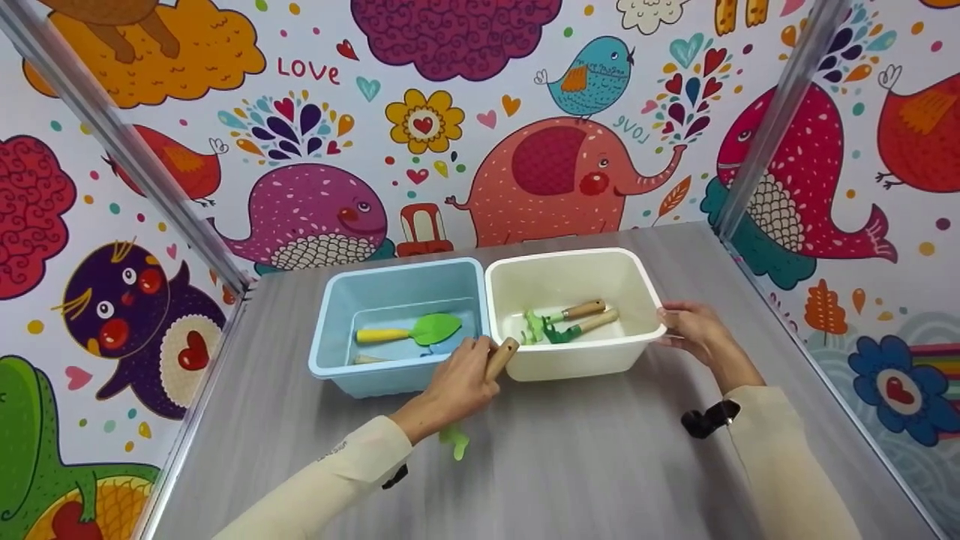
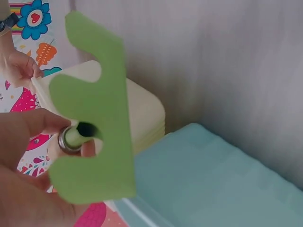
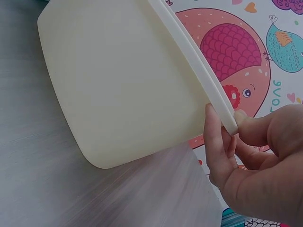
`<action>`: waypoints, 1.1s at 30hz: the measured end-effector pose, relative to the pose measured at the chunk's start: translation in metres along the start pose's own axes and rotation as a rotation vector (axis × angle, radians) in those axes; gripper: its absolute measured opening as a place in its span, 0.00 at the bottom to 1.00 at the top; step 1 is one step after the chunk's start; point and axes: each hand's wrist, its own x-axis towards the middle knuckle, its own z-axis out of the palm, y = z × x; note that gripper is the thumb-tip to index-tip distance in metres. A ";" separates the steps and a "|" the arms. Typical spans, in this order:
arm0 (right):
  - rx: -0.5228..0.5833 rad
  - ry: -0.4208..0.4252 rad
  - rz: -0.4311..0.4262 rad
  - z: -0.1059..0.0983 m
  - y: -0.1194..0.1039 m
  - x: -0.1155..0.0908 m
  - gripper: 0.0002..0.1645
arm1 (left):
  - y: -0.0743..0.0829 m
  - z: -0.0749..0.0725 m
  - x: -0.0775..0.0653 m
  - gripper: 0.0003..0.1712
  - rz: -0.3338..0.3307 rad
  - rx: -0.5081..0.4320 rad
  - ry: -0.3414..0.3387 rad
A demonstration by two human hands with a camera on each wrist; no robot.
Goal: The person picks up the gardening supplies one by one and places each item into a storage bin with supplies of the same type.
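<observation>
My left hand (image 1: 463, 375) grips a toy garden rake by its wooden handle (image 1: 500, 358), just in front of where two bins meet. The rake's light green, lobed head (image 2: 111, 118) hangs below the hand, over the table. At the right end of the cream bin (image 1: 577, 364), my right hand (image 1: 697, 330) pinches the rim between thumb and fingers, plainly seen in the right wrist view. Inside that bin lie a light green rake (image 1: 534, 326) and a dark green hand tool (image 1: 562, 332), both wooden-handled. The blue bin (image 1: 397, 270) holds a green trowel (image 1: 435, 328) with a yellow handle.
Partly hidden behind the blue bin's front wall is another light-coloured handle (image 1: 369, 360). Both bins stand side by side on a grey table (image 1: 570, 465). Printed walls (image 1: 450, 172) rise at the back and sides, with metal posts (image 1: 780, 112) at the corners.
</observation>
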 end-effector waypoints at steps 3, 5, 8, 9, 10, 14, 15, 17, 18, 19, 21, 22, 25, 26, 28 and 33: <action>0.006 -0.002 0.001 0.000 0.000 0.001 0.33 | 0.003 -0.006 0.004 0.26 -0.013 -0.002 -0.009; 0.011 -0.005 -0.002 0.000 0.001 0.001 0.33 | 0.004 -0.009 0.008 0.27 -0.021 -0.004 -0.014; -0.004 0.002 0.002 0.001 0.001 0.001 0.32 | 0.004 -0.015 0.014 0.27 -0.009 0.024 -0.004; -0.013 0.004 0.004 0.001 0.001 0.001 0.32 | 0.004 -0.018 0.016 0.28 -0.008 0.032 -0.002; -0.018 0.005 0.006 0.001 0.000 0.001 0.32 | 0.004 -0.020 0.019 0.28 -0.008 0.044 -0.004; -0.036 0.009 0.020 0.000 0.000 0.002 0.32 | 0.004 -0.028 0.029 0.28 -0.004 0.097 -0.029; -0.035 0.007 0.019 0.000 0.000 0.002 0.32 | 0.004 -0.031 0.032 0.28 0.001 0.109 -0.035; -0.025 -0.003 0.012 0.001 -0.001 0.002 0.33 | 0.005 -0.035 0.038 0.28 0.028 0.141 -0.034; -0.021 -0.005 0.008 0.001 -0.001 0.003 0.33 | 0.007 -0.037 0.041 0.27 0.041 0.153 -0.035; -0.016 -0.009 0.002 0.001 -0.001 0.003 0.33 | 0.008 -0.039 0.044 0.27 0.056 0.164 -0.034; -0.006 -0.013 -0.004 0.001 -0.001 0.004 0.33 | 0.011 -0.043 0.048 0.27 0.090 0.182 -0.029; -0.004 -0.016 -0.005 0.001 -0.001 0.004 0.33 | 0.012 -0.044 0.050 0.27 0.105 0.190 -0.027; -0.013 -0.019 0.002 0.001 -0.001 0.004 0.33 | 0.017 -0.044 0.053 0.27 0.129 0.205 -0.032; -0.017 -0.019 0.006 0.000 0.000 0.004 0.33 | 0.018 -0.044 0.054 0.27 0.135 0.211 -0.035; -0.025 -0.019 0.013 0.000 0.000 0.004 0.34 | 0.021 -0.042 0.055 0.27 0.148 0.225 -0.039; -0.056 0.000 0.018 0.000 0.000 0.002 0.34 | 0.028 -0.034 0.059 0.26 0.200 0.274 -0.034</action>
